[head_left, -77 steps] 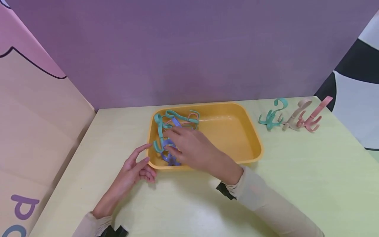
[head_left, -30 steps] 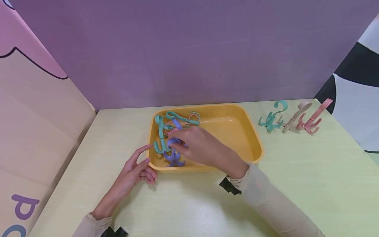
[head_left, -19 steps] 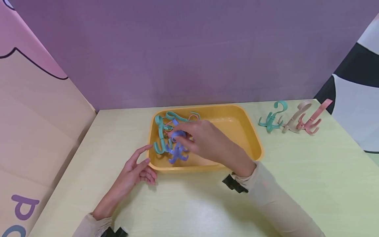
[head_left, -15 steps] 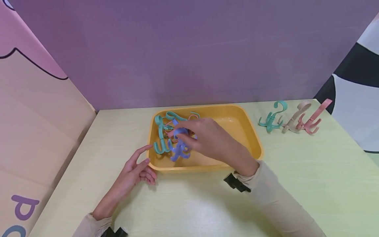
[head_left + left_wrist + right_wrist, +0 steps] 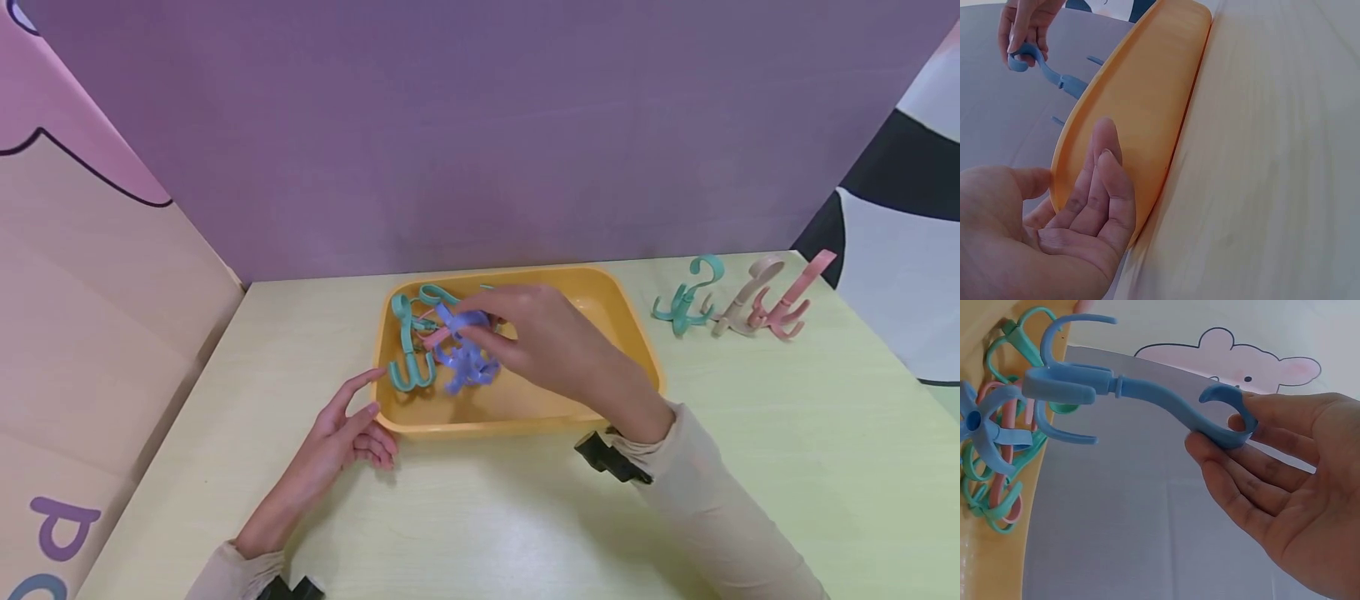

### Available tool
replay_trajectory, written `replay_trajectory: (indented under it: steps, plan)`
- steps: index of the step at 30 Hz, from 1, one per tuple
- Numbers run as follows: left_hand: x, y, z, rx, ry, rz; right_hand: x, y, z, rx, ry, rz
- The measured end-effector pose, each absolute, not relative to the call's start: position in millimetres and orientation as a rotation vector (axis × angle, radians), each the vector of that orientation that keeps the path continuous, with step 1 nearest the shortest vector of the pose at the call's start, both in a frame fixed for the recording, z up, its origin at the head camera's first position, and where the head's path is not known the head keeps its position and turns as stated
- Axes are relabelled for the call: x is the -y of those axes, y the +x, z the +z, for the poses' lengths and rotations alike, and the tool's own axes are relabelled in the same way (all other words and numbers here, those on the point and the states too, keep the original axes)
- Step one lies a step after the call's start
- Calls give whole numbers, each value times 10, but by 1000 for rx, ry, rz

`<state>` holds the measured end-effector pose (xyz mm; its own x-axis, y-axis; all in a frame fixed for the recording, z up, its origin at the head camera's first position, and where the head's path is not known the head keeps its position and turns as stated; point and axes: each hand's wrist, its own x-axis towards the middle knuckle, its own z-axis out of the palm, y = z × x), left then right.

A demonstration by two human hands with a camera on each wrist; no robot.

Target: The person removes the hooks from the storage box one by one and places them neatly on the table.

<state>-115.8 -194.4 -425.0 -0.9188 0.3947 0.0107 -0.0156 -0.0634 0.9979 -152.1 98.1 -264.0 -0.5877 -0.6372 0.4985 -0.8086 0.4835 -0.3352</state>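
Observation:
My right hand point(image 5: 543, 337) pinches a blue-violet hook hanger point(image 5: 1166, 403) by its curved top, thumb against fingers. In the right wrist view the hanger's prongs point away from the hand; in the head view they hang over the tray's left half. The yellow tray point(image 5: 592, 287) holds several more hook hangers: a teal one point(image 5: 408, 350) along the left side, and a blue one point(image 5: 988, 422) tangled with teal and pink ones point(image 5: 1005, 425). My left hand point(image 5: 333, 437) touches the tray's near left corner with thumb and index finger, its other fingers loosely bent outside the wall.
On the table point(image 5: 480, 500), right of the tray, stand a teal hook hanger point(image 5: 682, 308), a beige one point(image 5: 742, 304) and a pink one point(image 5: 787, 304) in a row. A purple panel point(image 5: 480, 150) rises behind the table, and a printed panel point(image 5: 97, 317) borders the left.
My right hand has moved right and up from the tray's left part, raising the blue-violet hook hanger off the other hangers. My left hand has stayed at the tray corner.

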Motion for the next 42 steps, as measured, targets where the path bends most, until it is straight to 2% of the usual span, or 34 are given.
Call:
replay_trajectory:
  steps: [11,42]
  plan:
    - [1946,-1151,-4249,-1916,409,2074,-1190,-1412,-2494,2445,1141,796]
    - [1949,-1149,-4242,-1919,439,2069,-1708,-1231,-2642,2260,1127,601]
